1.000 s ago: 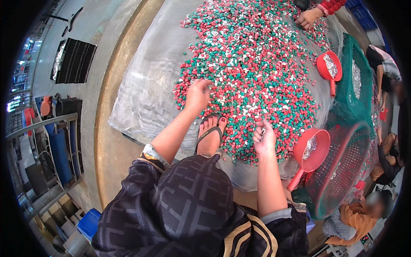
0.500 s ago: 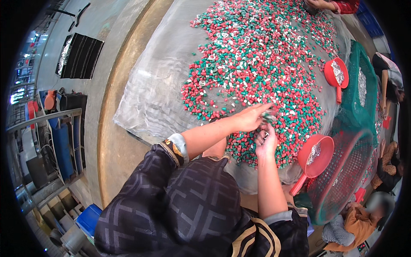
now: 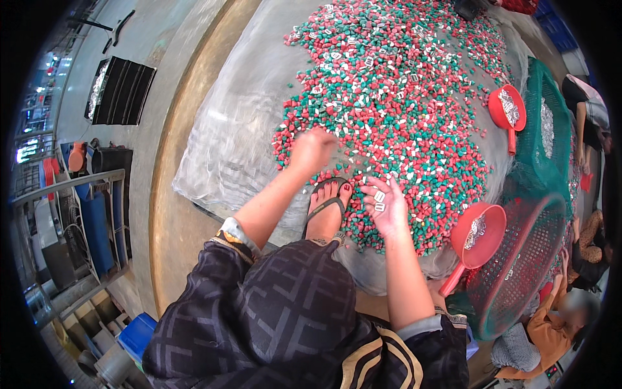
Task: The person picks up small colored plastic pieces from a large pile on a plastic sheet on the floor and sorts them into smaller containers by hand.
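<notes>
My right hand (image 3: 389, 209) is turned palm up low over a wide heap of small red, green and white cone-like pieces (image 3: 414, 110). A few pale, rectangular slotted buckles (image 3: 379, 201) lie in its palm and fingers. Similar buckles are scattered among the pieces. My left hand (image 3: 313, 150) hangs over the heap's near left edge, beside a thinly covered patch. Motion blurs its fingers, so what they hold, if anything, is unclear. My sandalled foot (image 3: 328, 204) stands between the hands at the heap's edge.
Two red long-handled scoops (image 3: 479, 235) (image 3: 507, 109) holding metal parts sit right of the heap. Beyond them are a green mesh basket (image 3: 534, 129) and a tilted basket (image 3: 512, 272). Pale mesh sheeting (image 3: 227, 136) lies under the heap. Other people sit at right.
My hands were close together over the heap; the left has swung away to the left. My right hand has moved slightly left and opened upward, showing the buckles.
</notes>
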Demonstrator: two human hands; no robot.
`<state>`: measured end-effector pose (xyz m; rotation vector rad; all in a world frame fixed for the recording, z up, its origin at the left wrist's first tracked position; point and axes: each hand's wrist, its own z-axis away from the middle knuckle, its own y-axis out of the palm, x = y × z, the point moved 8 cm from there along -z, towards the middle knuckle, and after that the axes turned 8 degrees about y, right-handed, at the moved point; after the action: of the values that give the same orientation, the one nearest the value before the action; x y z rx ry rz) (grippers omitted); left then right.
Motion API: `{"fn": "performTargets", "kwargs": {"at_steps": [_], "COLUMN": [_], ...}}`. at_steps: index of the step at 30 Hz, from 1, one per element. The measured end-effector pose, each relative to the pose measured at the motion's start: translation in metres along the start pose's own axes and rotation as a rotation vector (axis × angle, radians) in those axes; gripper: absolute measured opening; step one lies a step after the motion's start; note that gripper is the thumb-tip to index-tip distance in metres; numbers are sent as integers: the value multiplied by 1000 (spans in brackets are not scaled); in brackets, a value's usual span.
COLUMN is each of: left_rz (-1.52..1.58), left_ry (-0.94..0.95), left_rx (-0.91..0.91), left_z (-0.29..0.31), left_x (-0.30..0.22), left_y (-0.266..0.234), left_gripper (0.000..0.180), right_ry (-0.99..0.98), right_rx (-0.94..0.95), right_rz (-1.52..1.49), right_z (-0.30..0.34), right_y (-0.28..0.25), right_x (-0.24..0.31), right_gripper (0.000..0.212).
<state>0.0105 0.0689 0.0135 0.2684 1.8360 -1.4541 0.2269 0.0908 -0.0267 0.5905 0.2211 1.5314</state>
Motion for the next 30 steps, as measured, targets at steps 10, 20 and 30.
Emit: {"fn": "performTargets", "kwargs": {"at_steps": [10, 20, 30], "left_rz": [-159, 26, -199], "left_ry": [232, 121, 328], "left_rx": [103, 285, 575], "left_z": [-54, -26, 14], "left_x": [-5, 0, -31], "left_y": [16, 35, 89], "left_gripper": [38, 17, 22], "right_ry": [-30, -114, -119], "right_rx": [-94, -216, -192], "right_rz": [-99, -55, 66], "right_z": [-11, 0, -3], "right_y": [-24, -47, -47], "right_x": [10, 20, 18], "right_gripper": [29, 28, 37]}}
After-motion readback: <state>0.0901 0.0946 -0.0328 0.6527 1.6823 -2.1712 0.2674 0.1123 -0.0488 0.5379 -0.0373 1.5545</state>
